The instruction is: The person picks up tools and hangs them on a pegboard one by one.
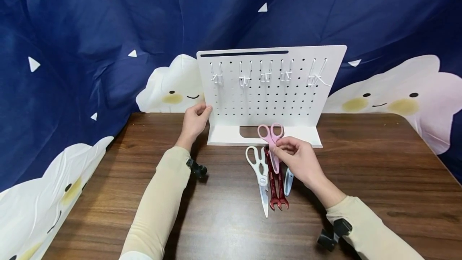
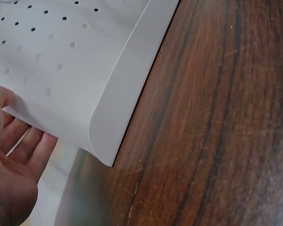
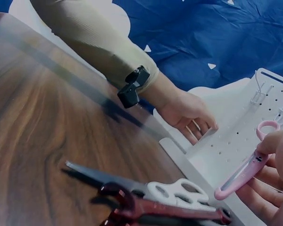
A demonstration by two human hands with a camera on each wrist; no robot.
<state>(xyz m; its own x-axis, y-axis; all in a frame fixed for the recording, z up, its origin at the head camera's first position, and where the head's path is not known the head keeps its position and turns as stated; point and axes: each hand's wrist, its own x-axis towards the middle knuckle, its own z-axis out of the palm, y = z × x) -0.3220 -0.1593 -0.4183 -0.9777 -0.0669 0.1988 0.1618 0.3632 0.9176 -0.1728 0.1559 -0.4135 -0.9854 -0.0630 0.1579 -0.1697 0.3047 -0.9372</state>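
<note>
A pair of pink scissors (image 1: 273, 159) is held up by my right hand (image 1: 300, 159), pinched between thumb and fingers with the loops upward. In the right wrist view the pink scissors (image 3: 240, 181) tilt, tips toward the lower left. My left hand (image 1: 195, 120) grips the left edge of a white pegboard (image 1: 267, 103); in the left wrist view its thumb is in front and its fingers behind the panel. Below the pink scissors, white-handled scissors (image 1: 262, 177), red wrenches (image 1: 272, 183) and a light-blue tool (image 1: 288, 181), partly hidden by my right hand, lie on the table.
Several white wire hooks (image 1: 266, 76) hang in a row along the pegboard's upper part. Its base stands on the brown wooden table (image 1: 223, 212), near the back edge. A blue curtain (image 1: 108, 19) with cloud figures hangs behind.
</note>
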